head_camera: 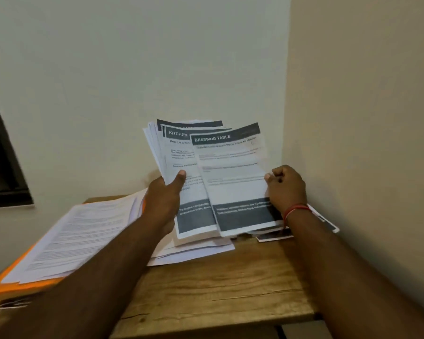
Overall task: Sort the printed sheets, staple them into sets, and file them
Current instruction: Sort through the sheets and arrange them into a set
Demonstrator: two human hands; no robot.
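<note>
Both bare forearms reach forward from the bottom corners and converge toward centre. Left hand (164, 201) raised, palm turned in, thumb (181, 177) pressed flat on the front of a fanned stack of white printed paper sheets (172, 148), other fingers hidden behind it. Right hand (285, 187) at the same height, back toward the camera, fingers curled tight, pinching the right edge of the front white sheet with dark grey header (233, 182). Thin red thread band (296, 211) around the right wrist.
</note>
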